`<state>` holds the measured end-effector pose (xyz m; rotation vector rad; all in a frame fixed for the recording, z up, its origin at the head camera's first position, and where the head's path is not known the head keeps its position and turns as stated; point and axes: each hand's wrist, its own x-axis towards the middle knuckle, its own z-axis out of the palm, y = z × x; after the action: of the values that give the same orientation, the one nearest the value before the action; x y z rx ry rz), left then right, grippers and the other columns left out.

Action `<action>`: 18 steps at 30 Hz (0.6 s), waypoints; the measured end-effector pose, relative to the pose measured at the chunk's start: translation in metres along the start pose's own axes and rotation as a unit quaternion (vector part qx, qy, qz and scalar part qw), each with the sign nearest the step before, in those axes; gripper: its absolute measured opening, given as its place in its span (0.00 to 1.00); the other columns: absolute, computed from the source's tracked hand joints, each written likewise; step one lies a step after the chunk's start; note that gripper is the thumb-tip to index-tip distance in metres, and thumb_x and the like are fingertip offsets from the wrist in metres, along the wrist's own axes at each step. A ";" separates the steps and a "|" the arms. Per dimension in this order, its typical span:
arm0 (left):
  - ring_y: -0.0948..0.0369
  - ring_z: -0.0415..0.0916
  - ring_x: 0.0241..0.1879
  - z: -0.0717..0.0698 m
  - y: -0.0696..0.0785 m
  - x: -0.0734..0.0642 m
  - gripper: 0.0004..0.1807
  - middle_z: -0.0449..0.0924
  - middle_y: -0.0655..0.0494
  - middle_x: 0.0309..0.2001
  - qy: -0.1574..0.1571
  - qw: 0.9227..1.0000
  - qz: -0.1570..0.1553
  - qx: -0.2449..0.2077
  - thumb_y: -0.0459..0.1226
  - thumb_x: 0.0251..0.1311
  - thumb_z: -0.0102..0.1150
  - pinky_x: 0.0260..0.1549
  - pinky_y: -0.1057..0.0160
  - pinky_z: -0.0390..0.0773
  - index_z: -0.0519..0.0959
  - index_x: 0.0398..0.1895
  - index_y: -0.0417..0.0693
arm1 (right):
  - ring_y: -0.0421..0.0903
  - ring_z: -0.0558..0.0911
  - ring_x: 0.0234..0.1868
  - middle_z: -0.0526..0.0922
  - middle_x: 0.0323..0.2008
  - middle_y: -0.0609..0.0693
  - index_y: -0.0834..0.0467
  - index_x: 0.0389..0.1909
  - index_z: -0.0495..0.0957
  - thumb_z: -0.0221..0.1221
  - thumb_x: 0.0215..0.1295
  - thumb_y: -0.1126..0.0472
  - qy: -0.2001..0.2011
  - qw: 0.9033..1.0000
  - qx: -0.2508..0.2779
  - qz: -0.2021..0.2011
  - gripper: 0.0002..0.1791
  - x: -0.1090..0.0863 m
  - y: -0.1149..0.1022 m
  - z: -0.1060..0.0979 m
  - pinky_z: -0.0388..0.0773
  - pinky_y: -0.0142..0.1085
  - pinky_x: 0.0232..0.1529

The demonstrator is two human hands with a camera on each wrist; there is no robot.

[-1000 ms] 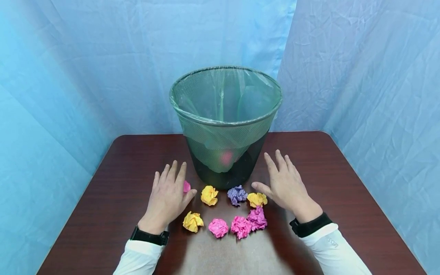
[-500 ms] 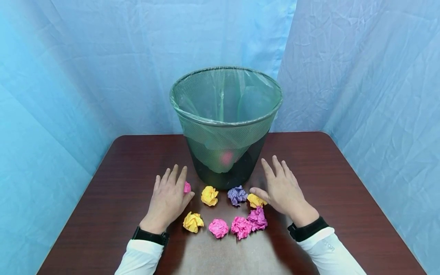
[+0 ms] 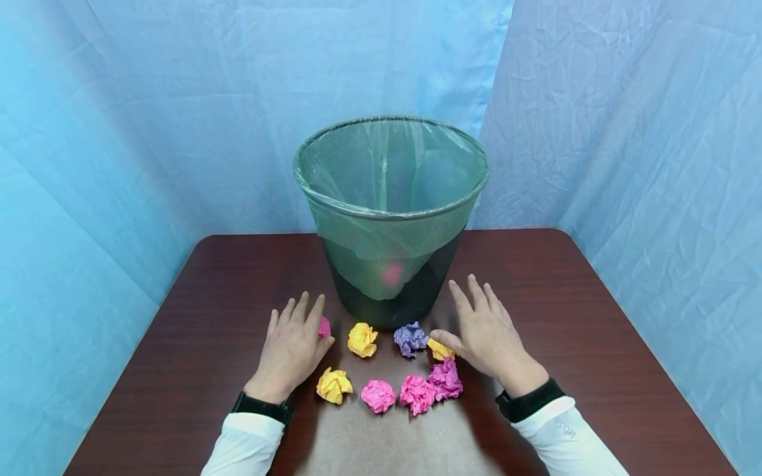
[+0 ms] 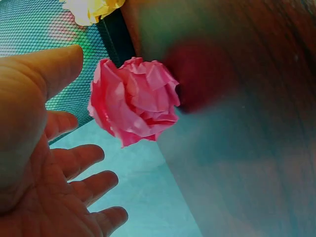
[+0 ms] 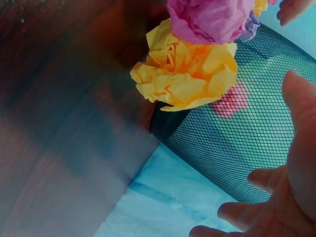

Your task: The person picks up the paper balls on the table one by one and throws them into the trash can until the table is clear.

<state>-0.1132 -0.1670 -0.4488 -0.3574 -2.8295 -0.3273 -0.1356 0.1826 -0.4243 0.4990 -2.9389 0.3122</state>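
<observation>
Fingers spread, my left hand (image 3: pixel 290 354) hovers by a pink crumpled paper ball (image 4: pixel 134 102), which it partly hides in the head view. My right hand (image 3: pixel 488 337), also spread, is over a yellow paper ball (image 5: pixel 185 74); its thumb overlaps that ball in the head view. Neither hand holds anything. Between them lie another yellow ball (image 3: pixel 362 340) and a blue-purple ball (image 3: pixel 411 339). Closer to me are a yellow ball (image 3: pixel 334 385), a pink ball (image 3: pixel 378 395), a second pink ball (image 3: pixel 417 394) and a magenta ball (image 3: pixel 445 379), the last two touching.
A black mesh wastebasket (image 3: pixel 387 311) with a green plastic liner stands behind the balls. Something pink (image 3: pixel 392 273) shows through its mesh, low inside. The dark wooden table (image 3: pixel 595 370) is bordered by blue cloth (image 3: pixel 178 119) at the back and sides.
Both hands have come down and slightly back toward me, the right also moving a little left so it covers more of the yellow ball. The paper balls and wastebasket stay put.
</observation>
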 end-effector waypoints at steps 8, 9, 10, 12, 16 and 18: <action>0.35 0.62 0.65 0.007 -0.003 0.000 0.41 0.65 0.34 0.68 -0.007 1.000 0.003 0.001 0.48 0.55 0.67 0.61 0.30 0.59 0.66 0.71 0.47 | 0.72 0.53 0.71 0.50 0.75 0.68 0.56 0.77 0.52 0.53 0.56 0.25 -0.009 1.000 0.009 0.004 0.56 -0.002 0.000 0.005 0.58 0.66 0.64; 0.35 0.62 0.65 0.008 -0.003 -0.001 0.40 0.65 0.34 0.68 -0.008 1.000 0.002 0.000 0.48 0.55 0.68 0.60 0.30 0.60 0.67 0.71 0.47 | 0.72 0.53 0.71 0.50 0.75 0.68 0.56 0.77 0.52 0.53 0.56 0.25 -0.009 1.000 0.010 0.004 0.56 -0.002 0.000 0.005 0.58 0.66 0.64; 0.35 0.62 0.65 0.008 -0.003 -0.001 0.40 0.65 0.34 0.68 -0.011 1.000 0.001 0.000 0.47 0.55 0.68 0.60 0.30 0.60 0.67 0.71 0.47 | 0.72 0.53 0.71 0.50 0.75 0.68 0.56 0.77 0.52 0.53 0.56 0.25 -0.009 1.000 0.011 0.003 0.56 -0.002 0.000 0.006 0.58 0.66 0.64; 0.35 0.62 0.65 0.009 -0.004 -0.001 0.39 0.66 0.35 0.68 -0.017 1.000 -0.003 -0.002 0.47 0.55 0.67 0.61 0.30 0.60 0.67 0.71 0.48 | 0.72 0.53 0.71 0.50 0.75 0.68 0.56 0.77 0.53 0.52 0.56 0.25 -0.009 1.000 0.009 0.001 0.56 -0.003 0.000 0.006 0.59 0.66 0.64; 0.35 0.62 0.65 0.012 -0.005 -0.001 0.39 0.66 0.35 0.68 -0.027 1.000 -0.007 -0.006 0.46 0.56 0.67 0.61 0.30 0.59 0.67 0.71 0.49 | 0.72 0.53 0.71 0.50 0.75 0.68 0.57 0.77 0.53 0.54 0.56 0.25 -0.009 1.000 0.010 -0.001 0.56 -0.003 -0.001 0.008 0.58 0.66 0.64; 0.35 0.62 0.65 0.012 -0.005 -0.001 0.39 0.66 0.35 0.68 -0.029 1.000 -0.007 -0.008 0.46 0.56 0.67 0.61 0.31 0.60 0.67 0.71 0.48 | 0.72 0.53 0.71 0.50 0.75 0.68 0.57 0.76 0.53 0.54 0.56 0.26 -0.010 1.000 0.013 -0.001 0.56 -0.004 -0.001 0.009 0.58 0.65 0.65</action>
<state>-0.1164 -0.1691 -0.4617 -0.3566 -2.8886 -0.3474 -0.1327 0.1808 -0.4335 0.5120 -2.9561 0.3464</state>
